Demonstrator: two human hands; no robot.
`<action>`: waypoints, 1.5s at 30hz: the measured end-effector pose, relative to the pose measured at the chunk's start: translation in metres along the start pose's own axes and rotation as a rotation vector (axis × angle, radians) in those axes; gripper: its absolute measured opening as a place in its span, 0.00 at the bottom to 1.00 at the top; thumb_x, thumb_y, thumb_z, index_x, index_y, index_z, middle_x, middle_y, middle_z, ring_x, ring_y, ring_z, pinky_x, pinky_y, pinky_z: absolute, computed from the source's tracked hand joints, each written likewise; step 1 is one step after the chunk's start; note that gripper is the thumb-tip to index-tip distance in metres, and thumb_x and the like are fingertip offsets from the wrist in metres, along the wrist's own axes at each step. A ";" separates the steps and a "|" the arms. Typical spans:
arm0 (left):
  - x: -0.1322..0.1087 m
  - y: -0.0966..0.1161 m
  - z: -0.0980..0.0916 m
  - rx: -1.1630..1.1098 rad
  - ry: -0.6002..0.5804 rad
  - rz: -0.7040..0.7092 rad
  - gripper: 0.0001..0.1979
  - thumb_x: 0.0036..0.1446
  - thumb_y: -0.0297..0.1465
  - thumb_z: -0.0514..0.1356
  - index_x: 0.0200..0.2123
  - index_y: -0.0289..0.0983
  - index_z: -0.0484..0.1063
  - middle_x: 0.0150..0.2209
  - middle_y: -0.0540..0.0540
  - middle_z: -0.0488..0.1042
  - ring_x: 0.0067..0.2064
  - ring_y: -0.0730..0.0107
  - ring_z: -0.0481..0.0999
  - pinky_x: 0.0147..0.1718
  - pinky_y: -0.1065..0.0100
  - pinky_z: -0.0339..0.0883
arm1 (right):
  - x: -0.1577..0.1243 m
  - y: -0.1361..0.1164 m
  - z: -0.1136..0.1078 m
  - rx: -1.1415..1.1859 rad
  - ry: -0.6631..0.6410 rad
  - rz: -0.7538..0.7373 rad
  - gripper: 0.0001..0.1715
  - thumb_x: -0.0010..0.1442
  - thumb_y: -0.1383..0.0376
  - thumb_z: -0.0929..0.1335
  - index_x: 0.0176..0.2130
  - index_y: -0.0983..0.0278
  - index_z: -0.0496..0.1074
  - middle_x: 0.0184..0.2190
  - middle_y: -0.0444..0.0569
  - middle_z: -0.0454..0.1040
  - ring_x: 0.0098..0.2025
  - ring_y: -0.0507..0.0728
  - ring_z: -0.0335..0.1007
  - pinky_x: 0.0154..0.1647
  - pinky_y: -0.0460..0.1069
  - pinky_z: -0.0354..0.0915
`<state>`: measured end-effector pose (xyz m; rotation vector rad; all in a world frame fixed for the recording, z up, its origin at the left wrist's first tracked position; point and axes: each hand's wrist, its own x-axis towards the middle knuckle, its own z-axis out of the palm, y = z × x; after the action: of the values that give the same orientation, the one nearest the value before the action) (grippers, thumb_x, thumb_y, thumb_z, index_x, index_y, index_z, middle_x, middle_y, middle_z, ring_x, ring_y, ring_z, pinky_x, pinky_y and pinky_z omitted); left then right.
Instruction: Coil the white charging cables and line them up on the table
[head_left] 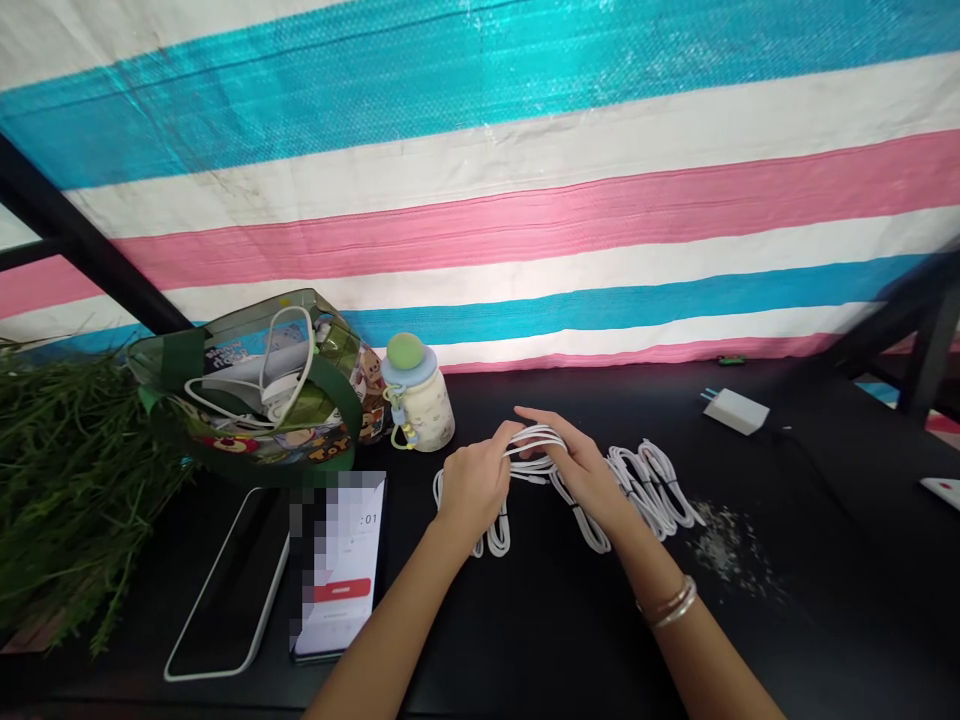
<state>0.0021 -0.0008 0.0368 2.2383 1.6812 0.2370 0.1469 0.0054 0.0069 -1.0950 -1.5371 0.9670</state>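
Between my two hands a white cable (538, 436) is held in a looped bundle, lifted a little above the black table. My left hand (476, 475) is closed round its left end, the thumb on top. The right end lies in my right hand (581, 465), gripped near the thumb, while a finger stretches out toward the left. Under and beside my hands lie more coiled white cables (499, 535), partly hidden by them. Several bundled white cables (651, 490) with dark ties rest just right of my right hand.
Left stand a green transparent bag (247, 445), a bottle (431, 410) and a leafy plant (67, 490). Two phones, one dark (232, 585) and one lit (349, 560), lie in front. A white charger (736, 411) and scattered pale bits (727, 550) are right. Striped sheeting (525, 220) hangs behind.
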 end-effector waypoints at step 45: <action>-0.002 0.006 0.011 -0.249 0.087 0.003 0.19 0.64 0.35 0.41 0.45 0.43 0.71 0.16 0.54 0.64 0.24 0.68 0.72 0.26 0.72 0.57 | 0.000 -0.009 0.003 -0.084 0.185 0.055 0.27 0.58 0.47 0.59 0.24 0.63 0.71 0.14 0.39 0.55 0.17 0.49 0.51 0.20 0.46 0.53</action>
<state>0.0101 -0.0059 0.0289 2.0730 1.5929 0.5216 0.1426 0.0030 0.0152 -1.2553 -1.4136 0.8196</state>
